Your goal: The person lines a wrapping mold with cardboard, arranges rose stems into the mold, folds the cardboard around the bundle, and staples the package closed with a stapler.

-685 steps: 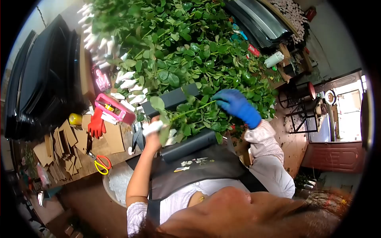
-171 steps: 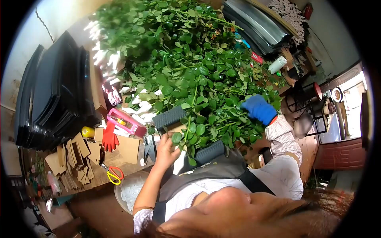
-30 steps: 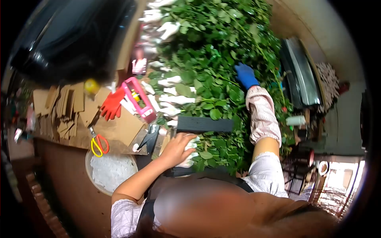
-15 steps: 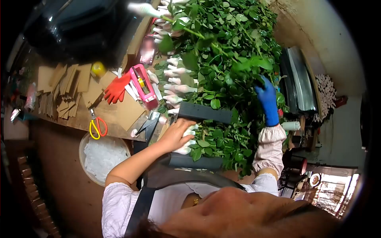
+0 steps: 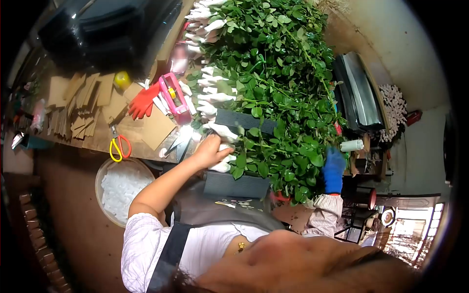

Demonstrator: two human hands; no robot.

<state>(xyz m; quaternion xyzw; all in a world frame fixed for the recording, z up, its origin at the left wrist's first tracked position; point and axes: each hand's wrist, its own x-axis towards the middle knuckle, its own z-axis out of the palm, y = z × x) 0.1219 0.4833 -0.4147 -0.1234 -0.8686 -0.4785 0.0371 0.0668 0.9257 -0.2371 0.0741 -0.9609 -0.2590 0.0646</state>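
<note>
My bare left hand (image 5: 210, 152) is closed round white-sleeved flower heads (image 5: 221, 165), beside another sleeved head (image 5: 223, 132) lying at its fingertips. On the right, my right hand (image 5: 333, 171), in a blue glove, is curled at the stem end of a leafy flower stem, its fingers blurred and partly hidden by leaves. Leafy stems (image 5: 288, 156) stretch between my hands. They lie between two dark ribbed blocks, one beyond them (image 5: 246, 121) and one nearer my apron (image 5: 237, 185). A large pile of green stems (image 5: 278, 63) with white-sleeved heads along its left side lies farther back.
Left on the table are a pink tape dispenser (image 5: 173, 93), red glove (image 5: 143, 101), dark scissors (image 5: 181, 141), red-yellow scissors (image 5: 119, 147), cardboard pieces (image 5: 88, 100) and a phone (image 5: 179, 57). Below stands a tub of white pieces (image 5: 101, 193). Black sleeves (image 5: 361, 93) lie right, near a white roll (image 5: 351, 145).
The sleeved flower raised over the pile has come down to the bundle beside my left hand. My right hand has moved down, toward me. My left hand has stayed at the flower heads.
</note>
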